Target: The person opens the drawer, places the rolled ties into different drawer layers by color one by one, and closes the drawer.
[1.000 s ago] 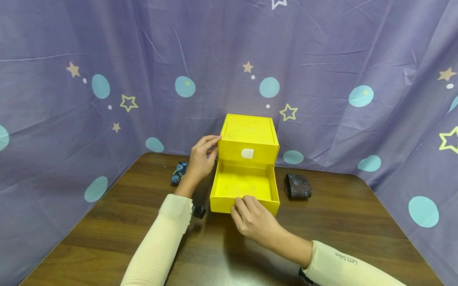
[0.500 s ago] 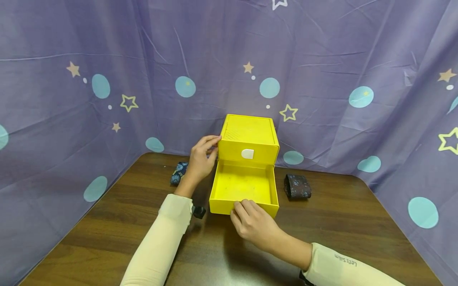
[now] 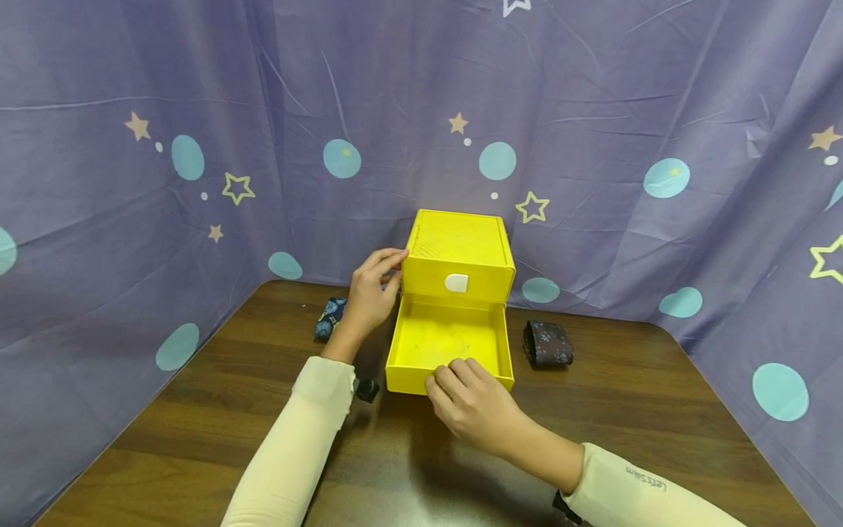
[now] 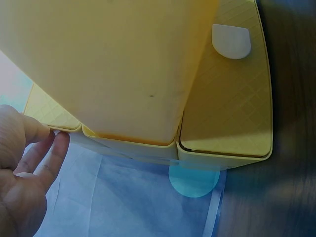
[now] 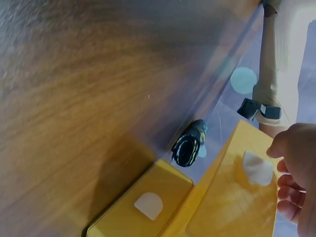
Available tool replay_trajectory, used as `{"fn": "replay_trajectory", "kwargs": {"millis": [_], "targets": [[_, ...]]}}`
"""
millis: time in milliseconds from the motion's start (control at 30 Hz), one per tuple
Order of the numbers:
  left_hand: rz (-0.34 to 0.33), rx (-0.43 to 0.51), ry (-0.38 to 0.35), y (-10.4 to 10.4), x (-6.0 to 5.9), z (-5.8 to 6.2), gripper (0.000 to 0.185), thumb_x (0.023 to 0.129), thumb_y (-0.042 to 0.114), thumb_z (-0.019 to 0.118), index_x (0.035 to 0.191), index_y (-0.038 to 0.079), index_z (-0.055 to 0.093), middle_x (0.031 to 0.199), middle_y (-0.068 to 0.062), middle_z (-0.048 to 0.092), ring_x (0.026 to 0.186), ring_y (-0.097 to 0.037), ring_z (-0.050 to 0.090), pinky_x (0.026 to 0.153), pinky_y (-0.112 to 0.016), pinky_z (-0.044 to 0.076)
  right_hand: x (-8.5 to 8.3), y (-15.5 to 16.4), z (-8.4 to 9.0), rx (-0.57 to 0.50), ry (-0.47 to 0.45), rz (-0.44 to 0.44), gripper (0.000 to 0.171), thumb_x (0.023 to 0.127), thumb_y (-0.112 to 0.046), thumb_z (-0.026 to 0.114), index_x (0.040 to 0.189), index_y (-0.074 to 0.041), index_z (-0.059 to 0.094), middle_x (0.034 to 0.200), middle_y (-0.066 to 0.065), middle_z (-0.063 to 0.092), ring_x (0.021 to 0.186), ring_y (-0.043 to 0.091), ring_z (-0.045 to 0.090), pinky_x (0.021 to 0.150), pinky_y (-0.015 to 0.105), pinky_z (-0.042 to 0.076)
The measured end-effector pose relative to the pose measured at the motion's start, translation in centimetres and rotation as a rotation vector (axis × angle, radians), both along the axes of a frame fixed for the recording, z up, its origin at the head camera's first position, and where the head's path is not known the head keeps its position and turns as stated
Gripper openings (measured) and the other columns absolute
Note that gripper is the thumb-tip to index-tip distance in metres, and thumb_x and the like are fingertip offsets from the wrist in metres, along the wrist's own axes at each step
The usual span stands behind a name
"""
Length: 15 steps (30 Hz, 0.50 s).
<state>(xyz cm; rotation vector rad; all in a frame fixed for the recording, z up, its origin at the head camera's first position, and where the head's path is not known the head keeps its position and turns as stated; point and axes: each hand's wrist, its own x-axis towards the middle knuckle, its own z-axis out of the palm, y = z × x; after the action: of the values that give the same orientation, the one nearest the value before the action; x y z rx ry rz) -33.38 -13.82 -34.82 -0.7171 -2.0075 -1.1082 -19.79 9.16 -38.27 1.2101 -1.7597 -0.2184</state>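
Observation:
A yellow drawer cabinet [image 3: 464, 238] stands at the back of the table. Its middle drawer [image 3: 437, 340] is pulled far out, with nothing visible inside. My right hand [image 3: 470, 406] grips the top rim of that drawer's front, fingers bent over it. In the right wrist view the thumb is near the drawer's white handle [image 5: 257, 168]. At the cabinet's upper left front corner, my left hand [image 3: 370, 291] touches the side with thumb and fingertips. The bottom drawer [image 4: 224, 98], seen in the left wrist view, is pushed in, as is the top drawer [image 3: 424, 277].
A rolled dark blue patterned cloth [image 3: 328, 320] lies left of the cabinet, partly behind my left wrist. To the right lies a folded dark cloth [image 3: 549, 344] with a floral pattern. A purple curtain [image 3: 408, 95] hangs behind the brown wooden table [image 3: 217, 432].
My right hand has shifted very slightly on the drawer's rim, and the drawer sits a touch farther out than a second ago. The left hand has stayed in place.

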Motion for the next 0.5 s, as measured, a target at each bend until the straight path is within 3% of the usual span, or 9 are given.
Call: {"fn": "replay_trajectory", "kwargs": {"millis": [233, 500], "targets": [[0.004, -0.004, -0.011, 0.0, 0.1, 0.2, 0.038, 0.098, -0.006, 0.062, 0.135, 0.002, 0.066, 0.129, -0.012, 0.063, 0.108, -0.025, 0.064, 0.086, -0.038, 0.062, -0.4, 1.0, 0.6, -0.058, -0.026, 0.004, 0.025, 0.098, -0.026, 0.055, 0.104, -0.006, 0.069, 0.092, 0.006, 0.062, 0.08, 0.025, 0.059, 0.066, 0.033, 0.051], [0.007, -0.003, -0.004, 0.1, 0.0, 0.1, 0.038, 0.098, -0.006, 0.062, 0.135, 0.002, 0.067, 0.13, -0.013, 0.063, 0.108, -0.026, 0.065, 0.086, -0.039, 0.062, -1.3, 2.9, 1.8, -0.129, -0.128, -0.046, 0.026, 0.102, -0.027, 0.05, 0.104, -0.007, 0.068, 0.094, 0.008, 0.065, 0.081, 0.028, 0.059, 0.065, 0.036, 0.05]]}}
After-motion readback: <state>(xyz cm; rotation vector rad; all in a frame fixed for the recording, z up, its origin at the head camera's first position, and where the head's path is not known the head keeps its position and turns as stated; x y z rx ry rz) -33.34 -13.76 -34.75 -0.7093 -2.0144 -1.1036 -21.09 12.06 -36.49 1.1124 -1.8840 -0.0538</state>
